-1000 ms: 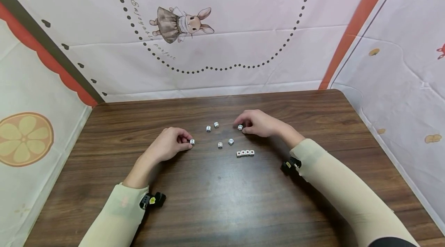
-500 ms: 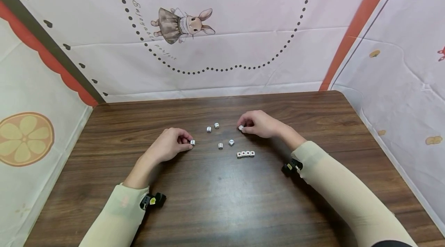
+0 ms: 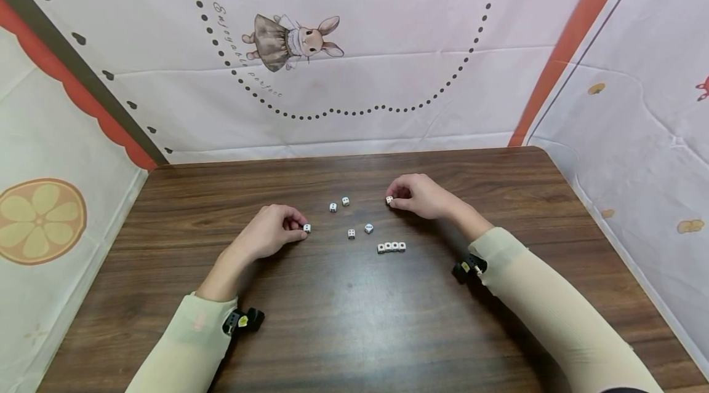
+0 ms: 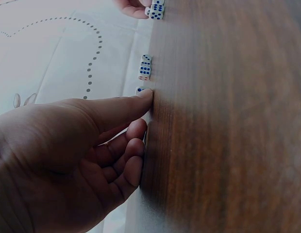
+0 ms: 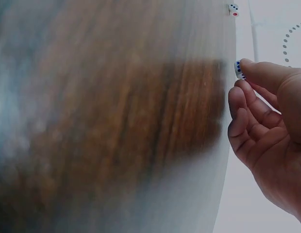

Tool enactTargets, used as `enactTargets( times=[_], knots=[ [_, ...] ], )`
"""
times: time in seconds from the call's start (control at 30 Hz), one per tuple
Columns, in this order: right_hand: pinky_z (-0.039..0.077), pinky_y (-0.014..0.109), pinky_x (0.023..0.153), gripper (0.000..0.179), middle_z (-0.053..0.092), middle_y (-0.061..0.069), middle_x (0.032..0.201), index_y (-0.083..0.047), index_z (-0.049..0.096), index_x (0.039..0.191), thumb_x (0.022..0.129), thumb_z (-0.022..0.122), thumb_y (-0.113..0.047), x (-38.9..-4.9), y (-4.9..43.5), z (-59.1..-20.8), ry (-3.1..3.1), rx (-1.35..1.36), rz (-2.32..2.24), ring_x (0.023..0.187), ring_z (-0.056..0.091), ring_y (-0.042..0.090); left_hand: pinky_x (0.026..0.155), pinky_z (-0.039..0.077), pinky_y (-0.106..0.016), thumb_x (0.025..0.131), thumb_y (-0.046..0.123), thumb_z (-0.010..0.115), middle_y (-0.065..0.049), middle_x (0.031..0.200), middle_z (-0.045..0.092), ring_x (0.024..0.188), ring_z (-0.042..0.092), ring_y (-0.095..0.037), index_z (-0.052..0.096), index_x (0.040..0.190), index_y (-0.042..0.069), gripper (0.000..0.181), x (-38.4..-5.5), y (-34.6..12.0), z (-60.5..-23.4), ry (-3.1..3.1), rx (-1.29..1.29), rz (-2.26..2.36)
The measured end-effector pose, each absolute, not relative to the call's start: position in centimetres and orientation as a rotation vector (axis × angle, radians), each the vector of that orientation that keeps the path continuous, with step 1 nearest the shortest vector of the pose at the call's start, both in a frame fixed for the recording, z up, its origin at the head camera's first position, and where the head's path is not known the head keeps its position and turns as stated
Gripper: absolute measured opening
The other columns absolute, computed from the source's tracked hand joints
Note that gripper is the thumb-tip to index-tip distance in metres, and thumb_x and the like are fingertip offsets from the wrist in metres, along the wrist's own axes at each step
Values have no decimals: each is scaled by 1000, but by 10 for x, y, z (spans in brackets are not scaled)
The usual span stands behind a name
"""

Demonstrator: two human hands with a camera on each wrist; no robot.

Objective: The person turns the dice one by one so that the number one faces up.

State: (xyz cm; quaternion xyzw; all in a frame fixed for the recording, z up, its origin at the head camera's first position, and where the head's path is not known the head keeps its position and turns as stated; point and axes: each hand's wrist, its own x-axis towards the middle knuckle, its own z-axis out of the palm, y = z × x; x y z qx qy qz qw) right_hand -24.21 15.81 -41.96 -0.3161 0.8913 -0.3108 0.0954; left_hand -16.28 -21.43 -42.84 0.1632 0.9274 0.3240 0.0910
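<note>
My left hand pinches a white die between thumb and fingers at the left of the group; in the left wrist view the thumb covers most of that die. On the far right side, my right hand pinches another white die, whose blue pips show beside the thumb in the right wrist view. Between the hands lie two dice at the back, one die beside another die. Closer in are a die and a turned die.
A row of several dice, set side by side with single pips up, lies right of centre on the brown wooden table. A printed cloth hangs behind the table and along both sides.
My right hand has closed its fingers on its die, turned it and moved slightly right with it. My left hand keeps its pinch in nearly the same place.
</note>
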Motion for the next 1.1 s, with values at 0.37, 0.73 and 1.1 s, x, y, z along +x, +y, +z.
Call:
enactTargets(
  times=[0.37,0.73,1.1],
  knots=[
    [50,37,81,10,70,-4,89,-9,78,106,97,79,-15,-242,162,-419,2645,-912,-875,85,62,15,72,48,-31,92,14,85,5,83,67,78,60,-14,77,97,12,9,-161,-213,-428,2750,476,958],
    [51,37,81,23,69,2,93,-3,76,114,93,81,-10,-240,158,-421,2662,-979,-846,87,63,20,72,49,-30,91,14,85,6,82,66,78,60,-13,77,97,12,10,-161,-213,-430,2754,487,962],
    [50,36,77,9,67,-3,86,-8,77,104,95,78,-11,-239,154,-423,2650,-1027,-832,82,60,15,72,49,-30,91,13,85,5,83,67,78,60,-14,77,97,12,10,-160,-214,-432,2743,483,970]
  ],
)
